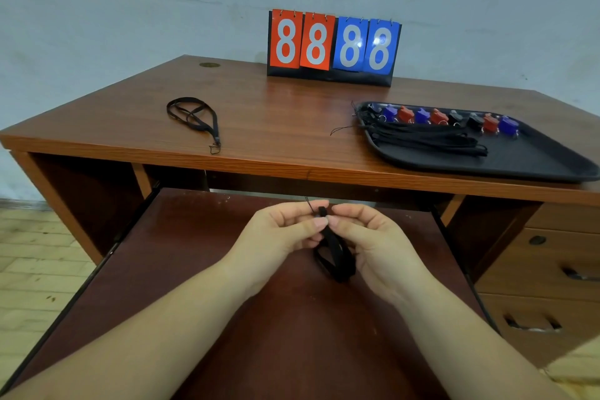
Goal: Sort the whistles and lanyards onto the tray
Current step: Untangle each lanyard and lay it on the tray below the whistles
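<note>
My left hand (285,230) and my right hand (373,237) meet over the pulled-out shelf, and both pinch the top end of a black lanyard (334,253) whose folded loops hang between my palms. A second black lanyard (194,118) lies loose on the desk's left side. The black tray (519,162) sits at the desk's right, holding a row of several blue, red and black whistles (448,117) along its far edge and a bundle of black lanyards (425,138) in front of them.
A flip scoreboard (334,45) showing 8888 stands at the back of the wooden desk (276,114). The dark red pull-out shelf (259,318) lies under my arms. Drawers (545,269) are at the lower right.
</note>
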